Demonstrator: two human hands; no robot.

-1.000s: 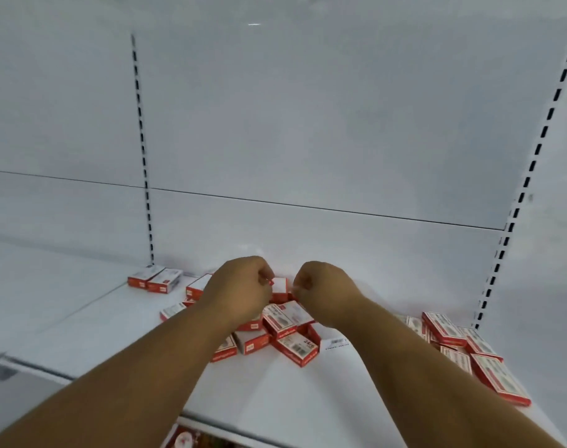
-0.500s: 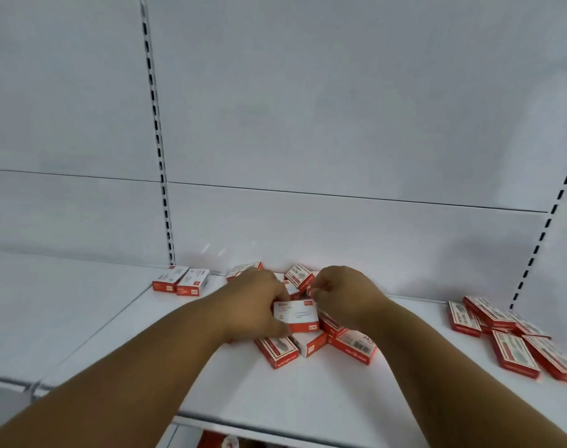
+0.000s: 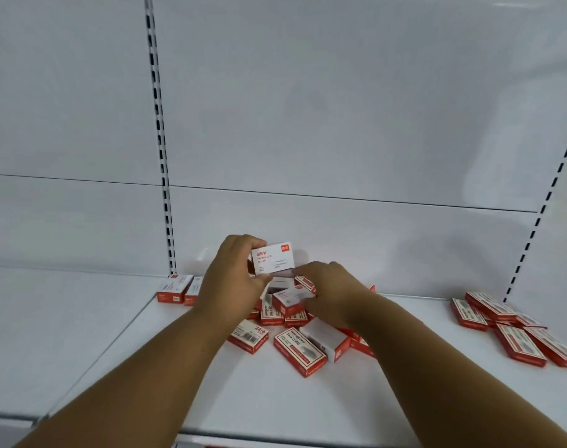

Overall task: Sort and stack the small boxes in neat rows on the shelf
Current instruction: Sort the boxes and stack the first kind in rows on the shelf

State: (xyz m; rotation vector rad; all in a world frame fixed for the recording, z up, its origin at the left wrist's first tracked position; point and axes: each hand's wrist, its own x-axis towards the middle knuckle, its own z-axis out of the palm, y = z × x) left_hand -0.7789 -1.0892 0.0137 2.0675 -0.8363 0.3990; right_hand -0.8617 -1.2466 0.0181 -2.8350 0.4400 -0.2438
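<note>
A white paper-clip box [image 3: 273, 258] is held upright above a jumbled heap of red-and-white boxes [image 3: 299, 350] mid-shelf [image 3: 275, 399]; two boxes [image 3: 178, 288] sit at the back-left corner, more [image 3: 514, 328] by the right edge.

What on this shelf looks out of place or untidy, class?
The middle pile is a jumble: boxes lie at mixed angles and overlap. The right group is also askew. Only the two boxes at the left sit side by side. The left hand holds one box up.

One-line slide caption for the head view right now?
Left hand lifts a paper-clip box while the right hand grips another in the jumbled pile on the shelf.
</note>
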